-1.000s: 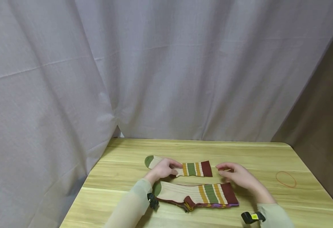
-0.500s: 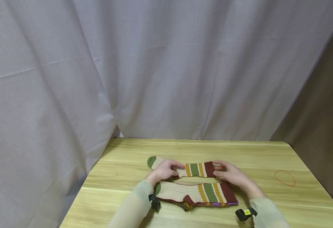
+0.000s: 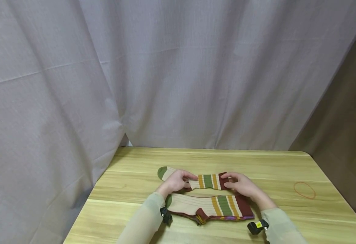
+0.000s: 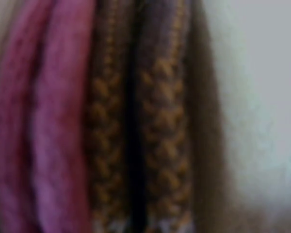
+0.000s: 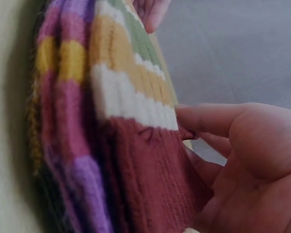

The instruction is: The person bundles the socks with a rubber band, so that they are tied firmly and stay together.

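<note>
A cream ribbed sock [image 3: 208, 181] with green toe, mustard and green stripes and a maroon cuff lies flat across the table. My left hand [image 3: 175, 180] holds its middle near the heel, thumb and fingers at opposite edges. Over the cuff reaches my right hand [image 3: 240, 184], its fingers and thumb spread apart at the cuff's two sides. Nearer to me lies a stack of socks [image 3: 190, 205], with a matching striped one on top. Its layered edges, pink [image 4: 63, 121] and brown-mustard, fill the left wrist view. In the right wrist view the stack's maroon cuff [image 5: 150, 179] partly covers my right fingers.
An orange rubber band [image 3: 304, 190] lies on the wooden table [image 3: 129, 162] at the right. Grey curtains [image 3: 178, 84] hang behind the table's far edge and along both sides. Both forearms reach in beside the sock stack.
My right hand has moved left from beside the sock onto its maroon cuff. The far sock has shifted slightly right together with my left hand. The stack stays about where it was.
</note>
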A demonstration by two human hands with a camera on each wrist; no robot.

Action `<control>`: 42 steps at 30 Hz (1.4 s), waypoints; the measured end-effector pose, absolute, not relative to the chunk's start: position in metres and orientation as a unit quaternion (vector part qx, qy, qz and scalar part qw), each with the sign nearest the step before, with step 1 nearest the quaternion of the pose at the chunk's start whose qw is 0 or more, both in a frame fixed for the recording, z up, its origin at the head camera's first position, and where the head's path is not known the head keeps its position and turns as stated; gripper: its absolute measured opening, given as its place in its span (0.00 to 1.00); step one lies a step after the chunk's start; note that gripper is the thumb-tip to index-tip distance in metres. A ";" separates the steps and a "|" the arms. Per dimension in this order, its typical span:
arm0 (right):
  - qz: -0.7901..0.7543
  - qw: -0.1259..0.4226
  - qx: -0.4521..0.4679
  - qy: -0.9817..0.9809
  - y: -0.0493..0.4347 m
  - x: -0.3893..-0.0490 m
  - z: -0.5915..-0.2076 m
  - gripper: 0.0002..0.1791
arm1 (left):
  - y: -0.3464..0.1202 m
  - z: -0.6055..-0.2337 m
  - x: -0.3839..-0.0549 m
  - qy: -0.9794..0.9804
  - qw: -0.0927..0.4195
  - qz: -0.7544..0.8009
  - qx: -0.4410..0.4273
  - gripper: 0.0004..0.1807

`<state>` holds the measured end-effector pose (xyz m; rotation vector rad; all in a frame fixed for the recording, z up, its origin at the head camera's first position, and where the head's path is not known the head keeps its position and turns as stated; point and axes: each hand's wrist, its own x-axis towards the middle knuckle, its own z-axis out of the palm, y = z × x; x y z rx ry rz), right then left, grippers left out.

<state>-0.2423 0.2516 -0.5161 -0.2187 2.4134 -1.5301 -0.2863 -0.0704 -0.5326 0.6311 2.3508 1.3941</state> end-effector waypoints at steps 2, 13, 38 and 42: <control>-0.522 0.135 -0.064 0.840 0.251 -0.242 -0.516 0.20 | -0.070 -0.534 -0.286 0.826 0.167 0.490 0.222 0.23; -0.387 0.071 -0.089 0.915 0.235 -0.251 -0.516 0.09 | -0.083 -0.531 -0.286 0.801 0.178 0.522 0.234 0.23; -0.400 0.089 -0.047 0.911 0.235 -0.252 -0.514 0.09 | -0.183 -0.541 -0.299 0.826 -0.044 0.561 0.024 0.15; -0.401 0.086 -0.050 0.911 0.236 -0.251 -0.515 0.09 | -0.186 -0.543 -0.302 0.826 -0.028 0.563 0.013 0.16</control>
